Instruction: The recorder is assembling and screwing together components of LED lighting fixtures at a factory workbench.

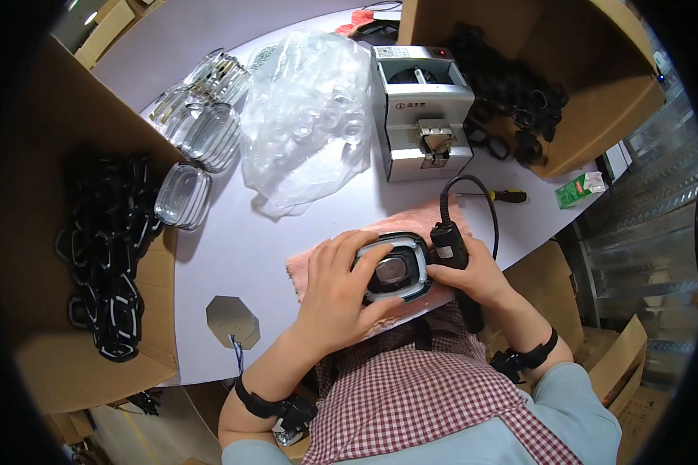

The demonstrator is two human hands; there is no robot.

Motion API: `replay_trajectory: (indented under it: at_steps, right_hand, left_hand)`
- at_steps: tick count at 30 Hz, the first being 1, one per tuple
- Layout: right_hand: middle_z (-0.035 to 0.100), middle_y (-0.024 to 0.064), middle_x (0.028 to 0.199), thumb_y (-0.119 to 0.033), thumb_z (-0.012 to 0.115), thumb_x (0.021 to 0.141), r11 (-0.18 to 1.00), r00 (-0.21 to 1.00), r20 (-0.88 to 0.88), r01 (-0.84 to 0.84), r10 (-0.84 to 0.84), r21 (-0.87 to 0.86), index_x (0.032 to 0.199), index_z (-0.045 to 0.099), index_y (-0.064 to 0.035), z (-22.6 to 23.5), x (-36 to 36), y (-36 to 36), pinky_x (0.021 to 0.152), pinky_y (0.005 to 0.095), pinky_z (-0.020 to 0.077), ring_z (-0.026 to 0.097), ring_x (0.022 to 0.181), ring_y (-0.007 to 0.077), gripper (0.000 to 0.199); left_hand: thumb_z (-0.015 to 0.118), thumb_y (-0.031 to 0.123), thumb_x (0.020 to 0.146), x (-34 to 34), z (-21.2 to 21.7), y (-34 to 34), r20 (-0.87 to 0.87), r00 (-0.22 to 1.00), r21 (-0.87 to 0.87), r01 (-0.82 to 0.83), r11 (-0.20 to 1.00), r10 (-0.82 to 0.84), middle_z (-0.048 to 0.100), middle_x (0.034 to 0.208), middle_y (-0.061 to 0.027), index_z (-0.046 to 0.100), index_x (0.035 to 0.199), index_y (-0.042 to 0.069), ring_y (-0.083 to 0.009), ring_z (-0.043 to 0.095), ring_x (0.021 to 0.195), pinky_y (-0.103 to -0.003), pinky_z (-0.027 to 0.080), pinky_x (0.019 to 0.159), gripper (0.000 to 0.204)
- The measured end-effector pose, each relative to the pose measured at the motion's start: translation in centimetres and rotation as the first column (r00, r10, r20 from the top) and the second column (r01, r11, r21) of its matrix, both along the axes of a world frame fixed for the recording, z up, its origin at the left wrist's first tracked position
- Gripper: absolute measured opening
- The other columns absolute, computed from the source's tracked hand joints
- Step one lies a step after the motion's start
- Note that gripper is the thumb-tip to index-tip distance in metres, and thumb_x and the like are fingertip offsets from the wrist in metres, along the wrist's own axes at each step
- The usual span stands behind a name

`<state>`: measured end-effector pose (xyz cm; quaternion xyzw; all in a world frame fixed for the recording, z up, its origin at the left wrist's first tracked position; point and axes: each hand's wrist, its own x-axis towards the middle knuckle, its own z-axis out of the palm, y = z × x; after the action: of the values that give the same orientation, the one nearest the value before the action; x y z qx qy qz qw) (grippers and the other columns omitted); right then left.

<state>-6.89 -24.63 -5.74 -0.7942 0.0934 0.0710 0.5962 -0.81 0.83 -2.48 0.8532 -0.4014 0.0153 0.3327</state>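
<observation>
My left hand curves over a rounded-square black-rimmed housing with a pale inner ring and a dark centre. Its fingers and thumb grip the housing's left side against a pink cloth. My right hand is wrapped round a black corded electric screwdriver. The thumb of that hand reaches the housing's right edge. From the screwdriver's upper end a black cable loops away; its lower end lies near my apron, and I cannot make out a bit.
A silver screw feeder stands at the back, beside a plastic bag of clear parts. Stacked clear covers sit left. Cardboard boxes hold black frames and black parts. A yellow-black screwdriver and green carton lie right.
</observation>
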Motion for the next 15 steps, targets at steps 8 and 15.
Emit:
replay_trajectory:
  at_steps: [8, 15]
  right_hand:
    - [0.069, 0.0096, 0.096, -0.022, 0.08, 0.075, 1.0, 1.0, 0.016, 0.019, -0.019, -0.002, 0.111, 0.066, 0.0029, -0.3, -0.2, 0.3, 0.081, 0.0328, 0.0521, 0.064, 0.086, 0.0177, 0.046]
    - [0.07, 0.0123, 0.095, -0.021, 0.078, 0.074, 0.999, 0.999, -0.018, -0.043, 0.042, -0.007, 0.111, 0.065, 0.0052, 0.6, 0.8, 0.3, 0.082, 0.0326, 0.0526, 0.065, 0.087, 0.0193, 0.048]
  left_hand:
    - [0.083, 0.017, 0.075, 0.9, -1.4, -0.4, -0.146, 0.987, -0.04, 0.068, 0.997, -0.073, 0.055, 0.136, -0.0169, 0.064, 0.126, 0.006, -0.037, 0.054, 0.126, -0.047, 0.045, 0.108, 0.056]
    - [0.082, 0.016, 0.074, 0.3, -1.8, -0.4, -0.22, 0.975, -0.083, 0.015, 0.996, -0.033, 0.055, 0.136, -0.0168, 0.068, 0.123, 0.008, -0.0373, 0.053, 0.128, -0.047, 0.044, 0.109, 0.051]
